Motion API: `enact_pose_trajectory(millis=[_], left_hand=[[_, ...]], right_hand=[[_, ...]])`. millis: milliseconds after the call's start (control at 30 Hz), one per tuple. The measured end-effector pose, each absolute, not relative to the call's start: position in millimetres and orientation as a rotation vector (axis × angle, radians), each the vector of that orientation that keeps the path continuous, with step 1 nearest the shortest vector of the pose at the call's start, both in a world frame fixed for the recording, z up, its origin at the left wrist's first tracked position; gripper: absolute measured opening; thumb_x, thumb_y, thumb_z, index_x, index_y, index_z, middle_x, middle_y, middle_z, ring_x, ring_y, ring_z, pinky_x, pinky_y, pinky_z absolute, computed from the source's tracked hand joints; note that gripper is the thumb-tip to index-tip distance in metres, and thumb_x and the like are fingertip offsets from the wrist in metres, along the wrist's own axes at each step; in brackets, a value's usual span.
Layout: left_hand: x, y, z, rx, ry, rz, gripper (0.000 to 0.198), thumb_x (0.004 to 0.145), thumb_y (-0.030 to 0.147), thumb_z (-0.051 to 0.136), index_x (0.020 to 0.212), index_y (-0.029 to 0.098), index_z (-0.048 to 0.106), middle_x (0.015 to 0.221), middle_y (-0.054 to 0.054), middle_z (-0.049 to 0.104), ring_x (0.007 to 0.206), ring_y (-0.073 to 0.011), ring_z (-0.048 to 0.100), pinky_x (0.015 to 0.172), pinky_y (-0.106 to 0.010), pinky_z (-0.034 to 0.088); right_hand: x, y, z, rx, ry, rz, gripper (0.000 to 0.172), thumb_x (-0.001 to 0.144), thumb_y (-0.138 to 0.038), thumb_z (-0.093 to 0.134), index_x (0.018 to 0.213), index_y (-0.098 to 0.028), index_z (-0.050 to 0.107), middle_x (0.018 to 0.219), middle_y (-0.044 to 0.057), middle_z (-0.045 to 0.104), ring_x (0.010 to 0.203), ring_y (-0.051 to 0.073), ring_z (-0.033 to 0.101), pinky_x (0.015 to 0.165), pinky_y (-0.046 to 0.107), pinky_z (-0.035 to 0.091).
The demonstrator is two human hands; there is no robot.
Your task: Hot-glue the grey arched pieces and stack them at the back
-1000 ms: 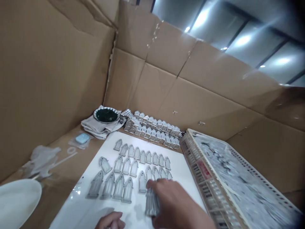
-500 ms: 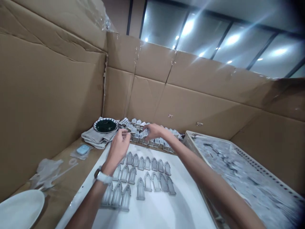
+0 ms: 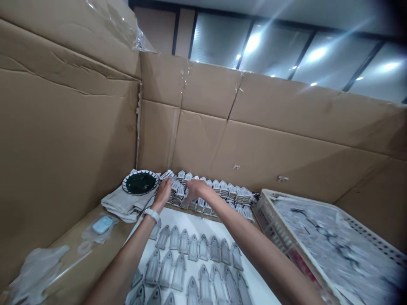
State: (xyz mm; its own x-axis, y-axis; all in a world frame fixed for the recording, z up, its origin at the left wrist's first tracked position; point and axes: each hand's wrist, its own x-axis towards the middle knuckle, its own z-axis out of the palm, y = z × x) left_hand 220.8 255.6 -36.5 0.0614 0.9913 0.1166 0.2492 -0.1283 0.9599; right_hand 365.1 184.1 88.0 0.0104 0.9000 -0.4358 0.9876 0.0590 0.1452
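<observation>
Arch-shaped pieces (image 3: 216, 190) are looking light and stiff, best taken by their edges; I'm seeing the left hand (image 3: 163, 194) and right hand (image 3: 195, 189) curling over them, any pinch unclear.

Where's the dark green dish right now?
In the head view, the dish sits on folded cloth, back left against the cardboard wall, just left of the person's left hand.

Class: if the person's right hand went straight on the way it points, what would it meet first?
The right hand would meet the stacked arched pieces just ahead, though depth is unclear.
</observation>
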Motion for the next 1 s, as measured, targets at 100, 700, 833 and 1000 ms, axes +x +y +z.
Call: enact_pose_trajectory(millis=[100,700,833,1000], left_hand=[[222,258,-45,1.508,1.327,1.109,0.041,0.109,0.047,0.070,0.136,0.016,0.070,0.136,-0.012,0.072,0.124,-0.0278,0.071,0.111,-0.053,0.061],[233,245,-58,1.633,1.344,1.136,0.042,0.109,0.045,0.071,0.140,0.017,0.069,0.146,-0.014,0.068,0.135,-0.0303,0.067,0.117,-0.057,0.057],[233,243,-56,1.628,1.339,1.150,0.041,0.109,0.046,0.070,0.139,0.017,0.070,0.145,-0.014,0.069,0.134,-0.0299,0.067,0.117,-0.057,0.057],[232,244,-55,1.619,1.346,1.146,0.042,0.109,0.047,0.070,0.139,0.017,0.069,0.145,-0.014,0.068,0.133,-0.0299,0.068,0.117,-0.056,0.057]], right_hand=[[363,187,89,1.875,1.934,-0.295,0.038,0.106,-0.043,0.078,0.136,-0.019,0.073,0.138,0.011,0.074,0.119,0.029,0.075,0.101,0.051,0.064],[354,185,103,1.921,1.852,-0.528,0.035,0.107,-0.038,0.078,0.135,-0.018,0.072,0.131,0.010,0.076,0.108,0.025,0.077,0.093,0.046,0.067],[352,191,102,1.904,1.858,-0.554,0.037,0.107,-0.038,0.078,0.137,-0.019,0.071,0.133,0.010,0.075,0.109,0.026,0.077,0.092,0.046,0.067],[347,199,106,1.888,1.814,-0.553,0.037,0.107,-0.038,0.078,0.137,-0.019,0.072,0.133,0.010,0.075,0.109,0.026,0.077,0.092,0.046,0.067]])
